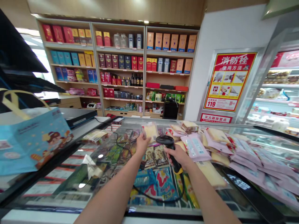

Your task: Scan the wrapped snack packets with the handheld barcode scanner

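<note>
The head view looks down at a glass tabletop (pixel 163 210) in a shop. The left hand (pixel 142 144) holds up a clear packet (pixel 150 132) of something pale yellow, its fingers (pixel 143 139) closed narrowly on the lower edge. The right hand (pixel 176 156) grips a black barcode scanner (pixel 168 146), its fingers (pixel 174 152) wrapped around the handle, with the scanner's head just beside the packet. A yellow band (pixel 179 170) sits at the base of the handle, and a black cord (pixel 149 198) loops across the glass.

Pink packets (pixel 247 158) lie heaped on the glass to the right, their small print too blurred to read. Colourful packets (pixel 156 183) show below the hands, apparently under the glass. A blue tote bag (pixel 30 143) with a cartoon figure stands at the left.

Behind are wooden shelves (pixel 119 49) of red, blue and orange boxes and some bottles (pixel 135 80). A red and yellow poster (pixel 230 81) reads 消防栓使用方法 and 119, and beneath it a sign (pixel 216 118) reads 灭火器放置点. A chilled case (pixel 275 93) stands at the far right.
</note>
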A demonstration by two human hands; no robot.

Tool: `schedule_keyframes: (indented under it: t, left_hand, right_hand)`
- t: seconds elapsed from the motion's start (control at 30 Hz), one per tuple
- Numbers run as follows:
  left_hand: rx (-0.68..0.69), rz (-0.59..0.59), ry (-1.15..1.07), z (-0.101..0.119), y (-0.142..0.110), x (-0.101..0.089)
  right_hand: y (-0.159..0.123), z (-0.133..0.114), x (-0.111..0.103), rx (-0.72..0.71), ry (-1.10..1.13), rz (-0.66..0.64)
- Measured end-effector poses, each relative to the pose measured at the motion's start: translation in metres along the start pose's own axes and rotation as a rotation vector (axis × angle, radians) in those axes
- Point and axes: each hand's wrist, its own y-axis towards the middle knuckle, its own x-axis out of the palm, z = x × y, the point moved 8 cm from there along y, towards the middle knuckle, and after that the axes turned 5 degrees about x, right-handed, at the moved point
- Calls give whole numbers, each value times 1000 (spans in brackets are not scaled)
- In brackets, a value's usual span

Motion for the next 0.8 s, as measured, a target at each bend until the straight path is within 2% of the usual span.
schedule_keyframes:
  t: [0.17,0.4,0.63,0.8]
  left_hand:
    - [17,-25,99,5,-2,2]
    - [20,-5,184,5,-3,-1]
    - [-11,0,30,-8,1,3]
    - [8,-59,132,-8,3,0]
  right_hand:
    - [2,4,-1,42,-50,52]
    - [3,7,1,33,-56,39]
    - [5,10,2,21,-65,24]
    - [6,11,12,65,-27,16]
